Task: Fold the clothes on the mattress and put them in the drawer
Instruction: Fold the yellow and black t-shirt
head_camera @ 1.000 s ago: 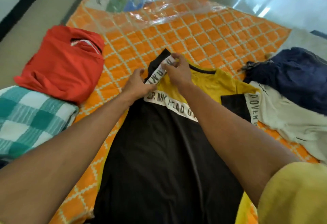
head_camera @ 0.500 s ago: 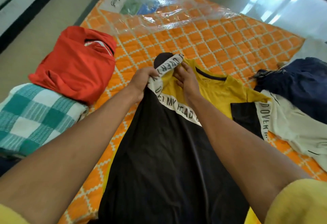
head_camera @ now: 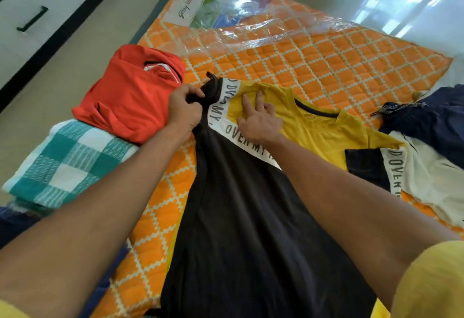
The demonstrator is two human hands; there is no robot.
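Both my arms are stretched out forward, bare forearms, yellow sleeves at the shoulders. My left hand (head_camera: 184, 109) is curled tight, pinching fabric between thumb and fingers. My right hand (head_camera: 259, 119), just beside it, lies flat with fingers spread, pressing down.

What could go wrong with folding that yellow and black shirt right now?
The left hand grips only the bunched black sleeve, so the fold may come out crooked or creased. The right hand just presses flat on the yellow and black shirt, so the cloth could slide if pulled. The shirt's other sleeve lies against the unfolded white garment and might drag it along.
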